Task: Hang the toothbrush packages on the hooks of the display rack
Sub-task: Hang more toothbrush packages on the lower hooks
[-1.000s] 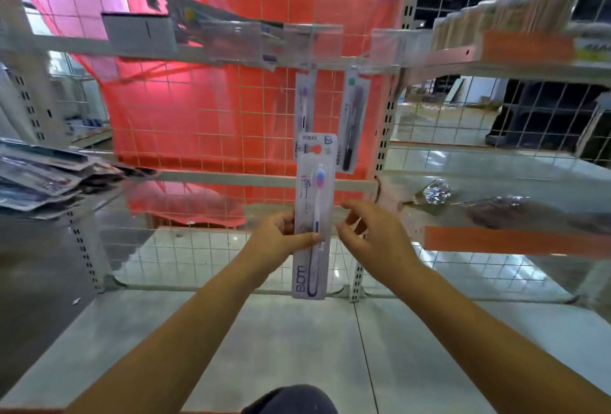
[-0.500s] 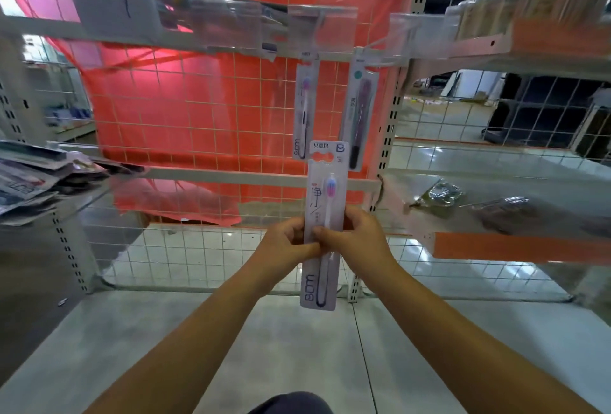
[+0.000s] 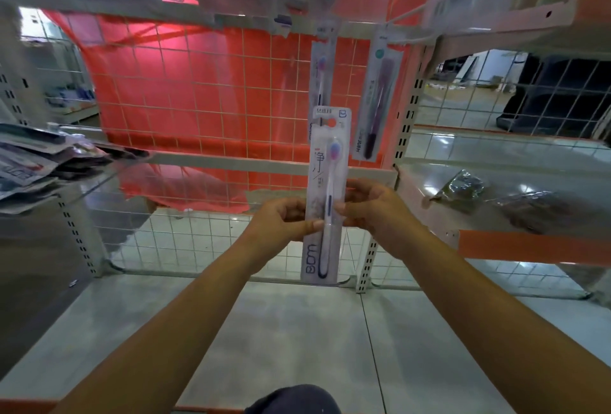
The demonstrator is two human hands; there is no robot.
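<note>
Toothbrush package of white card with a clear blister and a white, blue-handled brush (image 3: 325, 195) stands upright before the orange wire-grid display rack (image 3: 205, 89), pinched by us at mid-length: our left hand (image 3: 281, 225) on its left edge, our right hand (image 3: 372, 207) on its right. Behind its top hangs a similar white package (image 3: 321, 70), and just right of that a clear package with a dark purple brush (image 3: 377, 99).

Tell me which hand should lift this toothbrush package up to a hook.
Probably the right hand. Both hands pinch the held package mid-length, left hand slightly lower. The two hanging packages are above and to the right, the right hand's side.
</note>
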